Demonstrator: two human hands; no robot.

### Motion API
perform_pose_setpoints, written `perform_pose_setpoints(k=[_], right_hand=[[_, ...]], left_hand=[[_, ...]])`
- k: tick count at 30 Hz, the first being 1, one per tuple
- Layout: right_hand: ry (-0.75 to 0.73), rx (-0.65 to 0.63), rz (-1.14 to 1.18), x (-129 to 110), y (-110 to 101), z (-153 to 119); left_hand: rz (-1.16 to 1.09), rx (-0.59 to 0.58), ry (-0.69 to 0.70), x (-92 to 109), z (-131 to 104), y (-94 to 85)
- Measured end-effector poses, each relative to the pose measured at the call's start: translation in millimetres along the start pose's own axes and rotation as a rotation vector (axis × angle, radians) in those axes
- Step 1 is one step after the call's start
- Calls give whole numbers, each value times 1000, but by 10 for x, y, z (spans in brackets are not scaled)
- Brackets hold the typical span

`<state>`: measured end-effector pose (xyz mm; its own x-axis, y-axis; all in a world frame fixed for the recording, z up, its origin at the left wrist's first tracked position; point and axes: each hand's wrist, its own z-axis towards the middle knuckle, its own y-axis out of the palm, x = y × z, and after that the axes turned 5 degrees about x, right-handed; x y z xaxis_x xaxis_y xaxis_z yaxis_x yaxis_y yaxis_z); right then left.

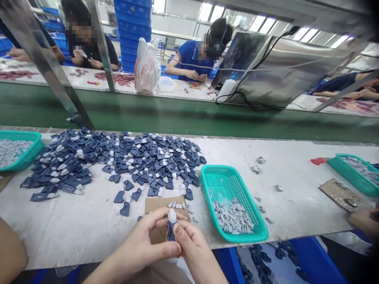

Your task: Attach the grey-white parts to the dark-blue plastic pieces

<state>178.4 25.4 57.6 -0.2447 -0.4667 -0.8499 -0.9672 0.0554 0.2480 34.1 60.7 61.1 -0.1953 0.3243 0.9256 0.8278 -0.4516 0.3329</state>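
Observation:
Between my two hands, a small dark blue plastic part with a light grey tip (171,227) is held upright over the table's front edge. My left hand (148,238) curls round it, with fingers behind and thumb in front. Thumb and fingers of my right hand (189,236) pinch its right side. Just behind them lies a piece of cardboard (152,204) with a few small grey pieces on it. A big heap of similar blue parts (156,157) spreads over the table beyond my hands. To the right, a green basket (260,232) holds many small grey pieces.
Another green basket (37,146) stands at the left, a third (340,161) at the far right beside cardboard (340,193). Loose grey pieces (278,188) dot the table. A blue bin (316,256) with dark parts sits below the edge. Several people work across the green barrier (142,112).

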Motion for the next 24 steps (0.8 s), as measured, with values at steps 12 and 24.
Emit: perform_pose_setpoints(k=[12,24], right_hand=[[79,-113,61,-405,-524,-8],[-200,461,-1059,-474,-1508,678]], left_hand=[[-279,176,-25,27,422,102],[133,613,92,867,1490,-746]])
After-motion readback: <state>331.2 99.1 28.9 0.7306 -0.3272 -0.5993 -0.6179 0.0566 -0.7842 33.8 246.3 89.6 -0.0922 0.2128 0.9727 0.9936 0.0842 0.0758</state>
